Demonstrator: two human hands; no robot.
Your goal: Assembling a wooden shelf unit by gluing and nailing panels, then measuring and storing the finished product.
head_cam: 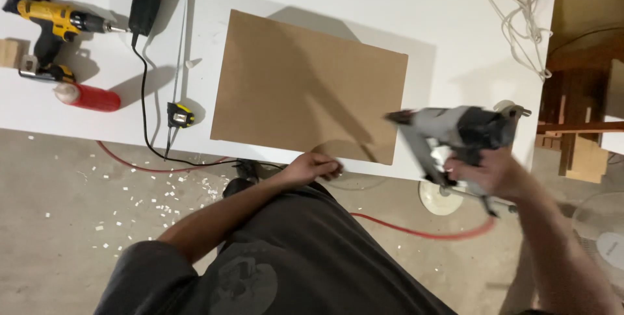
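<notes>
Right hand is gripping a grey nail gun, left hand is pinching the brown board.

Fingers of the rt hand are wrapping tight round the gun's handle, holding it blurred just off the board's rt corner, over the white table edge. Lt hand is curling shut on the board's near edge, thumb & fingers pressing together. Board is lying flat mid-table. Yellow drill, red can & tape measure are sitting well apart, far left. Red hose is trailing on the floor.

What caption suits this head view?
Right hand lifts a grey nail gun; left hand rests at brown board on white table.
</notes>
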